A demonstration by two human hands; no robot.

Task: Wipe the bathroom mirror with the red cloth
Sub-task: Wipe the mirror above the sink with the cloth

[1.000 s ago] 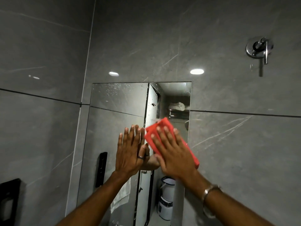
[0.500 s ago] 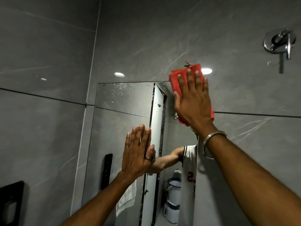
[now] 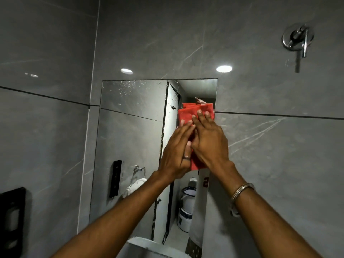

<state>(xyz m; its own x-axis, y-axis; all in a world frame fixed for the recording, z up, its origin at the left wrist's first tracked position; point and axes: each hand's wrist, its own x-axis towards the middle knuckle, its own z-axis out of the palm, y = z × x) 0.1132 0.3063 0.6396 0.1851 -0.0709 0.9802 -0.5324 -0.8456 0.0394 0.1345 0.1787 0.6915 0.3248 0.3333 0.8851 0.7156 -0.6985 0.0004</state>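
Observation:
A frameless rectangular mirror (image 3: 130, 138) hangs on the grey tiled wall, with water droplets near its top left. The folded red cloth (image 3: 188, 113) lies flat against the mirror's right side. My right hand (image 3: 210, 144) presses on the cloth with fingers spread over it, a metal bangle on the wrist. My left hand (image 3: 176, 151), wearing a ring, rests on the cloth's left part, its fingertips overlapping the right hand's. The cloth's lower part is hidden behind both hands.
A chrome shower valve (image 3: 297, 39) sticks out of the wall at upper right. A black fitting (image 3: 12, 220) is on the left wall. A white basin rim (image 3: 149, 246) shows at the bottom. The mirror reflects a door, towel ring and white bucket.
My right hand brought the cloth down from the mirror's top right corner onto its right side. My left hand left the glass at the middle and moved right onto the cloth.

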